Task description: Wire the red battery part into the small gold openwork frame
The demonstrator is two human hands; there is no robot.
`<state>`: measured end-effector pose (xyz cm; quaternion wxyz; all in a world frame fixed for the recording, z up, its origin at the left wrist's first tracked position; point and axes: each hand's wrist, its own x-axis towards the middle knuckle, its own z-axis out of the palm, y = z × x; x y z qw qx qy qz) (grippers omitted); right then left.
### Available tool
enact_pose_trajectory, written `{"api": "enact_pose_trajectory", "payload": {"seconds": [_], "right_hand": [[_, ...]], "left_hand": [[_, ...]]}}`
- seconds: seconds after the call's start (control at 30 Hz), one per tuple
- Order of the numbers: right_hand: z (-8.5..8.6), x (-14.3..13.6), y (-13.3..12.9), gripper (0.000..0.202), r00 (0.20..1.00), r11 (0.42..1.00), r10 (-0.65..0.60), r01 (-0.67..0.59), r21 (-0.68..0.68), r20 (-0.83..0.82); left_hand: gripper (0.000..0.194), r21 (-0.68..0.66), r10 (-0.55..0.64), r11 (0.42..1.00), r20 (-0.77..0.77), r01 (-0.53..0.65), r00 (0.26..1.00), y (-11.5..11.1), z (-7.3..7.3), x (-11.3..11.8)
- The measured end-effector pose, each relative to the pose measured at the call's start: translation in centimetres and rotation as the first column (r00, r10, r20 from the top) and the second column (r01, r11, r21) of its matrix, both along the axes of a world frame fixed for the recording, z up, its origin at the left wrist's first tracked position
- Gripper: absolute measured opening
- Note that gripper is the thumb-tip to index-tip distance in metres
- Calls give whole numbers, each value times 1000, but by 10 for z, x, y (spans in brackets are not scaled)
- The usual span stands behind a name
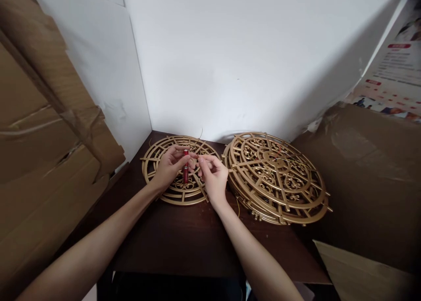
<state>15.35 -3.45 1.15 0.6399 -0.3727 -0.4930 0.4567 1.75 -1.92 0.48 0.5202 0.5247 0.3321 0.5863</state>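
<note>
From my remote seat I see two bare forearms (pixel 108 233) reaching over a dark brown tabletop (pixel 184 244). The left hand (pixel 169 167) grips a slim red tube (pixel 186 176) with silver bands between thumb and fingers, above a gold openwork disc (pixel 183 202) lying on the table. Just beside the tube, the right hand (pixel 214 175) is pinched narrow, thumb to fingertips; I cannot tell what, if anything, sits between them. To the right, more gold discs rest in a stack (pixel 283 188). Brown cardboard (pixel 42 139) flanks the table at left, and a white wall (pixel 230 60) rises behind.
</note>
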Motion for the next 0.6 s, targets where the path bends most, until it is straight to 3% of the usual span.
{"api": "enact_pose_trajectory", "payload": {"seconds": [0.23,0.6], "right_hand": [[1,-1,-2,16,999,1000,13,-13,-11,36],[-1,-1,-3,16,995,1000,-7,7,6,98]], "left_hand": [[27,71,-21,997,-101,28,995,-8,0,2],[33,111,-11,994,-107,23,994,-12,8,1]]}}
